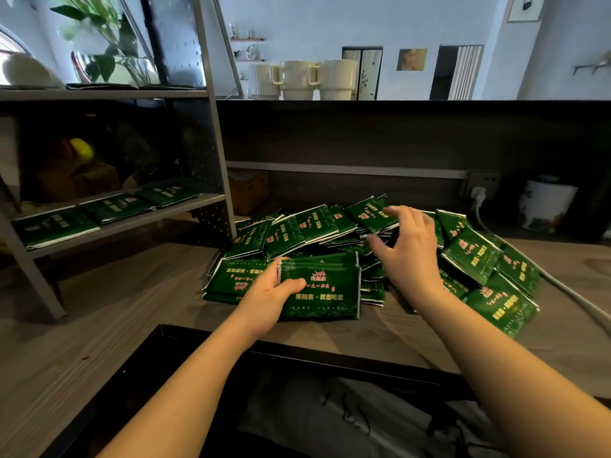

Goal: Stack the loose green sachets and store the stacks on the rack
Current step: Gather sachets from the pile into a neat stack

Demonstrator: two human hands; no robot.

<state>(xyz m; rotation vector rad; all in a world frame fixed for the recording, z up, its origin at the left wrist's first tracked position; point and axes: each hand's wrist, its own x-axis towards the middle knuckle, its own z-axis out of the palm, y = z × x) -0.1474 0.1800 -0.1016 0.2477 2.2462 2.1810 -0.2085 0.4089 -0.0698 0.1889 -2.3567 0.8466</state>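
A heap of loose green sachets (476, 256) with red and gold print covers the middle of the wooden counter (115, 312). My left hand (267, 295) grips a small stack of sachets (324, 292) by its left edge, thumb on top, at the heap's front. My right hand (406, 246) hovers over the heap with fingers spread, its fingertips at a sachet (370, 213) lying on top; I cannot tell whether it holds it. Stacks of sachets (115, 208) lie in a row on the middle shelf of the grey metal rack (211, 133) at the left.
Three cream mugs (299, 79) stand on the dark ledge behind the counter. A white pot (545, 206) and a plugged-in white cable (562, 285) are at the right. A potted plant (109, 44) sits on the rack's top shelf. A dark bin opening (330, 408) lies below the counter's front edge.
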